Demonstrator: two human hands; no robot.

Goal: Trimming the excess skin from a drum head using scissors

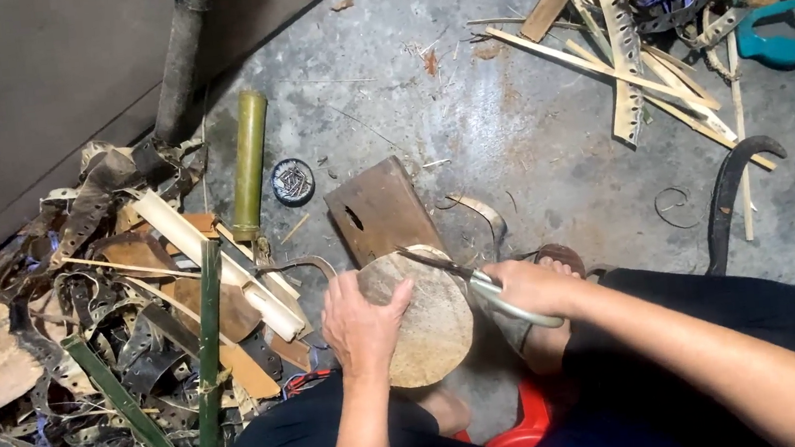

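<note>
Slipping is my worry: my left hand (361, 326) lies spread over the round wooden block (426, 318) at lower centre of the frame, fingers flat on its top rather than gripping anything, and the scissors (466, 280) point straight toward them. My right hand (532, 288) is clenched around the scissors' pale handles, blades barely parted above the block's upper edge. A jolt could drive the tips into my fingers, or tip the block onto the rusty cleaver blade (377, 211) just behind.
</note>
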